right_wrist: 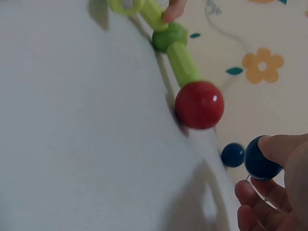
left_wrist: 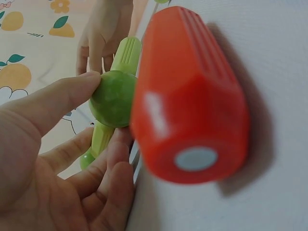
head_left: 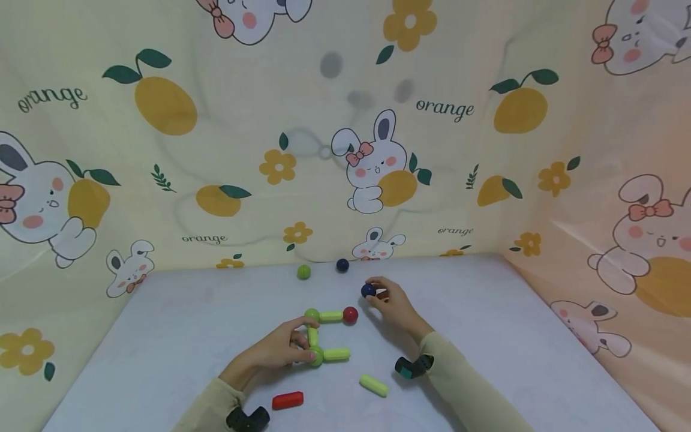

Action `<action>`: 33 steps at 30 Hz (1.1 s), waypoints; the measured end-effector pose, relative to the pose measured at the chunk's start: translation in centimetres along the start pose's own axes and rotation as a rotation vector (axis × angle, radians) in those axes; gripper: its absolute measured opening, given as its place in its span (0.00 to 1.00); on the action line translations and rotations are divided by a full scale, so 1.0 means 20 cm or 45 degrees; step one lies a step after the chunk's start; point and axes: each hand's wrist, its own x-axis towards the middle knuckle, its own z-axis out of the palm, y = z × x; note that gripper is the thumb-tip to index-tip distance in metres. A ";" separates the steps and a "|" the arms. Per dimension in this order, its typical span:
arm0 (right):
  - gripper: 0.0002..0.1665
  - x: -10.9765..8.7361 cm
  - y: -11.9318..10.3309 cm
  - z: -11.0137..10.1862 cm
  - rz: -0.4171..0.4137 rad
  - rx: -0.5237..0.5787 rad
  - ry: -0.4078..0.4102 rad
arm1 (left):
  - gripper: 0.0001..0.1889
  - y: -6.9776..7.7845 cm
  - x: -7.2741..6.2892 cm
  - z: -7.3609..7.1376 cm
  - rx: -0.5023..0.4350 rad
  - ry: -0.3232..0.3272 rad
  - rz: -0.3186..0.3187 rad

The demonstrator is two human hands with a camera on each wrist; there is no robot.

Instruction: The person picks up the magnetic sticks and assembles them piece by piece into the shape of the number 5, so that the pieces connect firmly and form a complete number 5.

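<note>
My left hand [head_left: 283,345] grips a joined frame of light green rods and green balls. Its thumb lies on the near green ball [left_wrist: 114,98], while the fingers reach the side rod [head_left: 313,336] and far green ball [head_left: 312,314]. From the far ball a rod [head_left: 331,316] runs right to a red ball [head_left: 350,315]; from the near ball another rod [head_left: 337,354] points right with a bare end. Right of the frame, my right hand [head_left: 394,305] pinches a dark blue ball [right_wrist: 261,159] between thumb and fingers, apart from the red ball.
A loose red rod [head_left: 288,400] lies by the left wrist, and a loose light green rod [head_left: 373,386] lies between the forearms. Toward the table's back edge sit a green ball [head_left: 304,272] and another dark blue ball [head_left: 342,265]. A printed cloth hangs behind.
</note>
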 end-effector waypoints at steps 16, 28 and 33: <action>0.22 -0.19 -0.10 -0.06 -0.091 0.044 -0.058 | 0.33 -0.01 0.01 0.00 -0.003 0.010 -0.024; 0.18 -0.26 -0.18 -0.09 -0.142 -0.045 -0.453 | 0.34 -0.02 0.00 0.00 0.001 0.007 -0.037; 0.16 -0.27 -0.18 -0.07 -0.117 -0.065 -0.568 | 0.34 -0.01 0.00 0.00 -0.004 0.004 -0.027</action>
